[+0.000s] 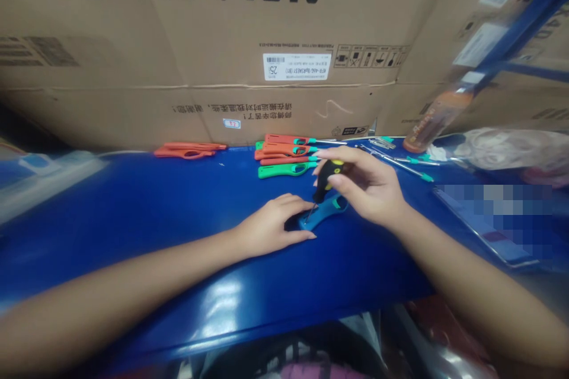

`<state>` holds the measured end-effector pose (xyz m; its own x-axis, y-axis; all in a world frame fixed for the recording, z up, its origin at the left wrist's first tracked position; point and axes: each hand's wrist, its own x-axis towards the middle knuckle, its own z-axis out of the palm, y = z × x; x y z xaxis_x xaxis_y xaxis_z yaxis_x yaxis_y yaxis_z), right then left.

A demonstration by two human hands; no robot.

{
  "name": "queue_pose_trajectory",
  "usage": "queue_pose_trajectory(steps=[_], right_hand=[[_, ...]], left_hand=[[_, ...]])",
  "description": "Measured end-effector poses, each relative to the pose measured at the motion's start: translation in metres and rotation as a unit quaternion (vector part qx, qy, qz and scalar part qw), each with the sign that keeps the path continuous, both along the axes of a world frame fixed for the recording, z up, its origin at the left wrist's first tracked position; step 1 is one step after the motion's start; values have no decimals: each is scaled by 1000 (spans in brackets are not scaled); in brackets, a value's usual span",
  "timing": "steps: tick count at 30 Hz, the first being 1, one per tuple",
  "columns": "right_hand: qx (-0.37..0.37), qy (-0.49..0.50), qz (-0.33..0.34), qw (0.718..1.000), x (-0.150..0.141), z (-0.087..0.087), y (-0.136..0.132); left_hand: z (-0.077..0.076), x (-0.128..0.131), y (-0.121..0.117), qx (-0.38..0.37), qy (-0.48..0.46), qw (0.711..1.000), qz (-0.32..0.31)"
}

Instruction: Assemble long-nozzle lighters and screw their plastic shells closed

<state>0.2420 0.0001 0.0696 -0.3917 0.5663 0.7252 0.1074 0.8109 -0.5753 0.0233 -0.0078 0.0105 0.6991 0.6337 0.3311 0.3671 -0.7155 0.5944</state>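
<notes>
On the blue table lies a blue utility lighter body (326,212) with a teal trigger. My left hand (273,225) rests beside its near-left end, thumb on one side and fingers on the other, steadying it. Gripped in my right hand (371,183) is a screwdriver (328,180) with a black and yellow handle. It tilts, its thin shaft pointing down onto the left end of the blue lighter. Just behind are several lighters with metal rods, among them a green lighter (284,170) and a red lighter (288,140).
Orange-red lighter casings (189,150) lie at the back left. Metal rods with teal ends (413,172) are at the back right, near an orange-labelled bottle (438,121) and a plastic bag (498,151). A phone-like flat object (493,237) lies right. Large cardboard boxes (155,47) stand behind.
</notes>
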Motion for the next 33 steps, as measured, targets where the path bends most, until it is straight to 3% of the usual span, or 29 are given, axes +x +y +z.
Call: queue_pose_trajectory(steps=[3, 7, 9, 12, 14, 19, 21, 23, 25, 29, 30, 33], right_hand=[[85, -3, -63, 994, -1, 0, 0], [-34, -34, 39, 998, -3, -2, -1], [-49, -14, 46, 998, -5, -4, -1], [72, 20, -62, 995, -5, -6, 1], [111, 10, -84, 990, -3, -5, 1], [-48, 7, 60, 997, -2, 1, -1], [3, 25, 16, 1000, -3, 1, 0], [98, 38, -73, 992, -2, 1, 0], [123, 17, -105, 987, -1, 1, 1], [-51, -29, 16, 998, 0, 3, 2], [-60, -22, 30, 997, 0, 3, 2], [47, 6, -51, 998, -2, 4, 2]], left_hand=[[0, 0, 0, 4, 1, 1000, -2], [-1, 0, 0, -1, -2, 1000, 0], [-1, 0, 0, 0, -3, 1000, 0], [0, 0, 0, 0, -1, 1000, -4], [0, 0, 1, 0, 0, 1000, -4], [-1, 0, 2, 0, 1, 1000, 1], [-2, 0, 2, -1, 4, 1000, -1], [-2, 0, 3, -1, 8, 1000, -2], [-2, 0, 3, 4, 9, 1000, -1], [-2, -1, 1, 32, 12, 999, -11], [-2, -1, 0, 43, 14, 999, -13], [-1, -1, -1, 68, 30, 997, -18]])
